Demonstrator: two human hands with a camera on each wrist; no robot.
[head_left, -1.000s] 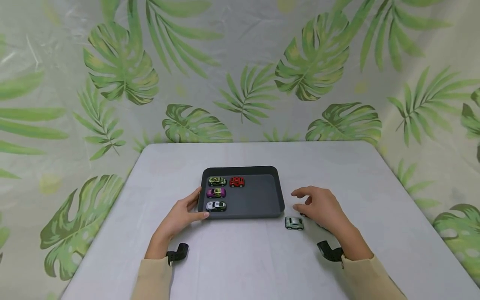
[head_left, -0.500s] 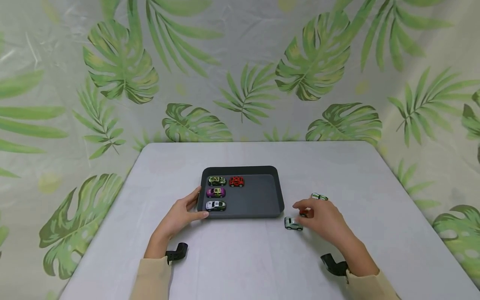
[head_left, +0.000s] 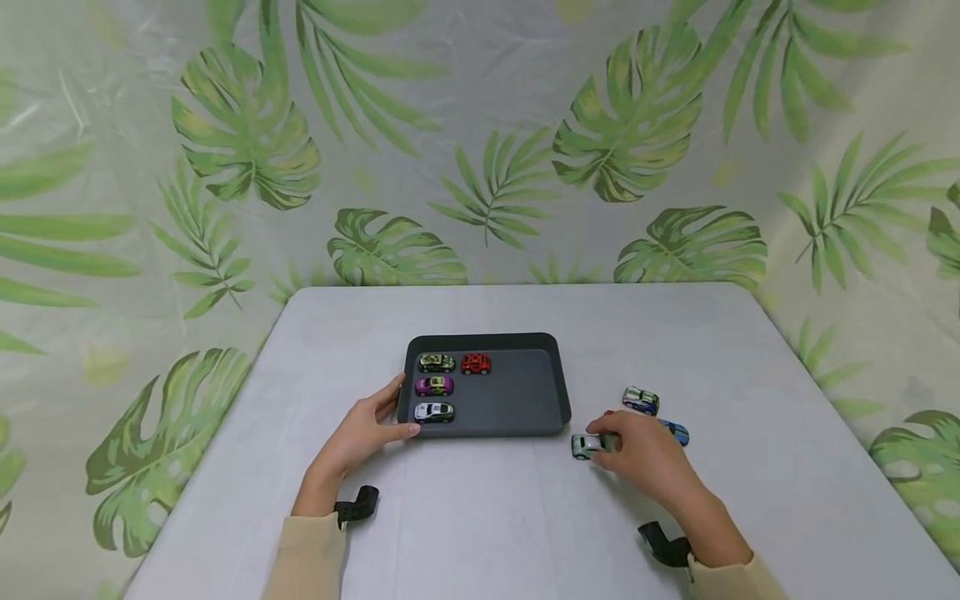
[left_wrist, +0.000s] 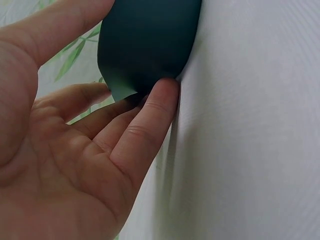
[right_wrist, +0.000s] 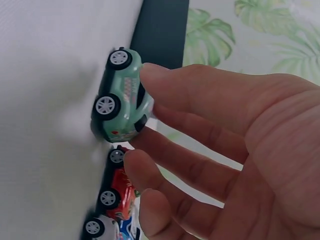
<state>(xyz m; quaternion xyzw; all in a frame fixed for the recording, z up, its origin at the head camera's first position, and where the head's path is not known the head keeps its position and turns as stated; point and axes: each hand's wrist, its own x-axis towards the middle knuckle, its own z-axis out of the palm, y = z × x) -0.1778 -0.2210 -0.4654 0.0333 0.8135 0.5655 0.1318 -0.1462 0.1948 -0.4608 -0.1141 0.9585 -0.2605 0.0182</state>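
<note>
My left hand (head_left: 367, 429) holds the left end of a dark grey tray (head_left: 517, 400), thumb at its front edge and fingers along its side; in the left wrist view the fingertips (left_wrist: 165, 92) press against the tray wall. Beyond the tray's right front corner, my right hand (head_left: 645, 454) has its thumb and index finger around a pale green toy car (head_left: 585, 446). The right wrist view shows the green toy car (right_wrist: 122, 97) with its wheels on the table and the thumb tip (right_wrist: 152, 75) at its body. The other fingers curl loosely beside a red toy car (right_wrist: 120, 192).
Four toy cars would exceed exact count, so several stand in the tray: camouflage (head_left: 437, 362), red (head_left: 476, 363), purple (head_left: 434, 385) and white (head_left: 434, 412). A white-and-green car (head_left: 641, 400) and a blue car (head_left: 677, 432) stand beyond the right hand.
My right hand has come down and toward me, from above the cars beyond to the pale green one. The white-and-green and blue cars now show. The left hand stays at the tray.
</note>
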